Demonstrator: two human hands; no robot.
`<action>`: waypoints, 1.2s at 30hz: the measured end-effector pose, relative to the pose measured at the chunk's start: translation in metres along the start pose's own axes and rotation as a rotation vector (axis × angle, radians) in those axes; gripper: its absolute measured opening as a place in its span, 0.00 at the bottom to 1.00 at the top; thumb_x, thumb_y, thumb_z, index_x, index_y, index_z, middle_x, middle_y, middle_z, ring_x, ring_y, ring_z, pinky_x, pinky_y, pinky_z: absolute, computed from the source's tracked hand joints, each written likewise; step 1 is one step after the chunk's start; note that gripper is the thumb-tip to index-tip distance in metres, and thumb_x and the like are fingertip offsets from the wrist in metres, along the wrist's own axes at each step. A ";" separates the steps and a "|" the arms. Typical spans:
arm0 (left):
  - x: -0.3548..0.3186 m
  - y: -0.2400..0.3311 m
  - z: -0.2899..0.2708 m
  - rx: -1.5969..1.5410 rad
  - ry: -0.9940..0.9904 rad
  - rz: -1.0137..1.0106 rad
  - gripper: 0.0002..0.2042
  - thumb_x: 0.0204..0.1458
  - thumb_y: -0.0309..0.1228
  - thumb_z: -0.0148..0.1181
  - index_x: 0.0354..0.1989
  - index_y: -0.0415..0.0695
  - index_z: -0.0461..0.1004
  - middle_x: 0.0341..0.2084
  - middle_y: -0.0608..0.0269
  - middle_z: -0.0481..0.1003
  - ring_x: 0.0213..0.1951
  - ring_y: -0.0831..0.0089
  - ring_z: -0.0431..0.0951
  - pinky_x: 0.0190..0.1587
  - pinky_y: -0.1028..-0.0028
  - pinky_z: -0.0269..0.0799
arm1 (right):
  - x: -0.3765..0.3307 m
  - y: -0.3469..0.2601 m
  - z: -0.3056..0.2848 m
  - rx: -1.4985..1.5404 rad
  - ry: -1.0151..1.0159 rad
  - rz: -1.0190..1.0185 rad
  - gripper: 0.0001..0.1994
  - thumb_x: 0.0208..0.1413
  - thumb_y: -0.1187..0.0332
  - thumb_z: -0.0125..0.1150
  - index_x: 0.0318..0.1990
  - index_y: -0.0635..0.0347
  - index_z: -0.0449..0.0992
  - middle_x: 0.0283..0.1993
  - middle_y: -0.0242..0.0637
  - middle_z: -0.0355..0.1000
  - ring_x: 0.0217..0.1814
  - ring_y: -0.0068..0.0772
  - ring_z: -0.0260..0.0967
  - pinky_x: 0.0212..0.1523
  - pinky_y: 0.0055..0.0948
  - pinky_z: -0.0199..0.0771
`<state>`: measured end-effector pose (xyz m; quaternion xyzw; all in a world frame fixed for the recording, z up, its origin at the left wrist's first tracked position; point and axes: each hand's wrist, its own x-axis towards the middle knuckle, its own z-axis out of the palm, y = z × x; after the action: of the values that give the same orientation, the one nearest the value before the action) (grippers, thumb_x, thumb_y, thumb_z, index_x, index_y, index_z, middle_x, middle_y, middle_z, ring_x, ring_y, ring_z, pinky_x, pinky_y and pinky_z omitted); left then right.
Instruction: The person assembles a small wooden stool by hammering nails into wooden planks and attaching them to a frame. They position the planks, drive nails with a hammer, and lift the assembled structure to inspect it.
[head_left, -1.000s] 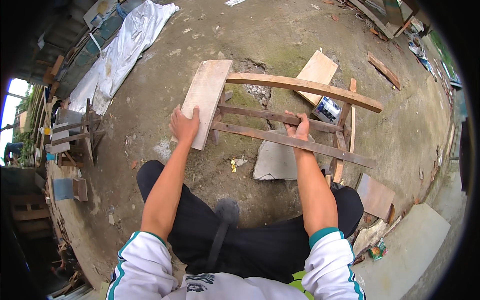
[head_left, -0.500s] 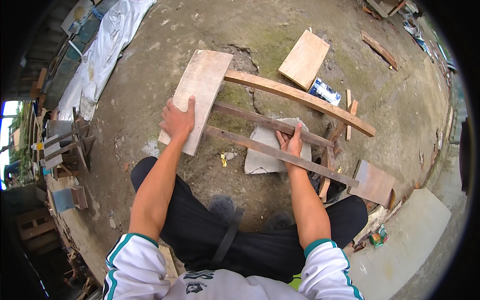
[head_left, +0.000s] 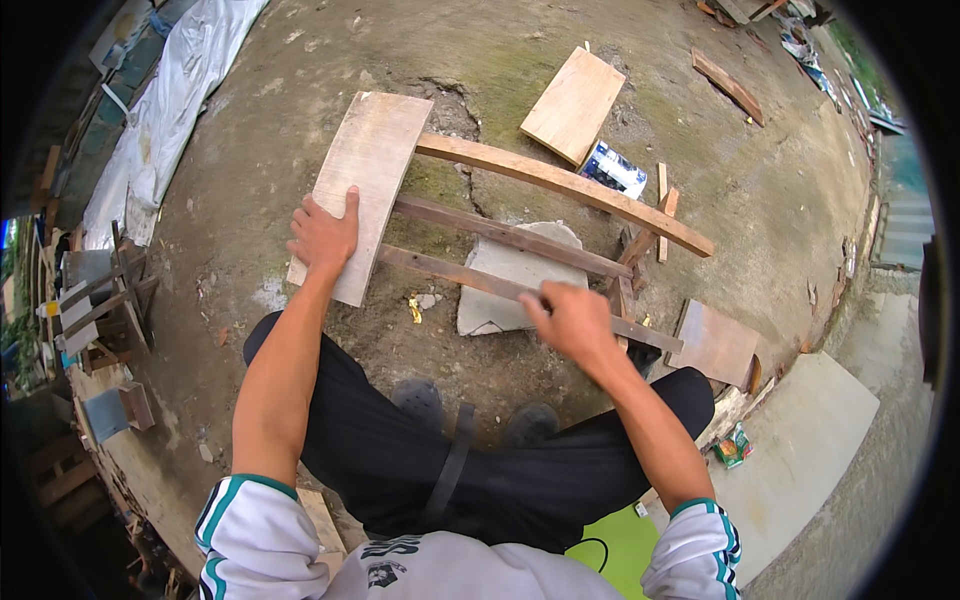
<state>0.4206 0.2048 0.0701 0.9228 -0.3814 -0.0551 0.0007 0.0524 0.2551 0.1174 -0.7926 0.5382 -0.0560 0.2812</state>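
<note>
My left hand (head_left: 325,235) grips a pale wooden board (head_left: 372,150), its thumb on the top face and its fingers over the left edge. The board lies across the left ends of three wooden rails: a light brown far one (head_left: 560,182), a darker middle one (head_left: 500,232) and a near one (head_left: 450,272). Crossed wooden pieces (head_left: 628,260) stand at the rails' right end. My right hand (head_left: 575,320) is closed over the near rail, slightly blurred. Its curled fingers hide whatever may be in them, and I cannot tell whether it touches the rail.
A grey slab (head_left: 495,300) lies beneath the rails. Beyond them are another board (head_left: 575,105) and a blue-and-white can (head_left: 613,172). A small panel (head_left: 718,340) and a large grey sheet (head_left: 800,450) lie at right. Silver sheeting (head_left: 180,130) covers things at far left. A black strap (head_left: 455,465) crosses my lap.
My right hand has left its palm-up place under the middle rail and is now closed above the near rail. My left hand stays on the board. The whole view has shifted slightly.
</note>
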 end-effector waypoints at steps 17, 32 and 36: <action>0.010 -0.007 -0.014 -0.114 -0.055 -0.141 0.44 0.52 0.72 0.42 0.51 0.38 0.73 0.47 0.41 0.77 0.53 0.48 0.76 0.54 0.52 0.69 | -0.002 0.109 0.008 -0.095 -0.178 0.829 0.37 0.61 0.48 0.51 0.70 0.64 0.53 0.53 0.63 0.73 0.57 0.62 0.71 0.57 0.52 0.69; 0.014 -0.007 -0.007 -0.079 -0.020 -0.090 0.45 0.52 0.73 0.41 0.52 0.36 0.72 0.48 0.39 0.76 0.53 0.45 0.76 0.55 0.51 0.69 | -0.005 0.116 0.011 -0.076 -0.108 0.781 0.36 0.60 0.47 0.50 0.70 0.61 0.54 0.51 0.63 0.74 0.55 0.62 0.73 0.56 0.53 0.70; 0.015 -0.010 -0.006 -0.094 -0.027 -0.084 0.46 0.52 0.73 0.40 0.53 0.36 0.72 0.48 0.39 0.76 0.53 0.45 0.76 0.55 0.51 0.68 | -0.007 0.117 0.015 -0.071 -0.103 0.779 0.35 0.59 0.50 0.50 0.69 0.63 0.55 0.49 0.63 0.75 0.53 0.63 0.73 0.55 0.55 0.69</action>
<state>0.4393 0.2010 0.0745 0.9361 -0.3393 -0.0855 0.0365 -0.0407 0.2363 0.0473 -0.5402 0.7853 0.1132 0.2805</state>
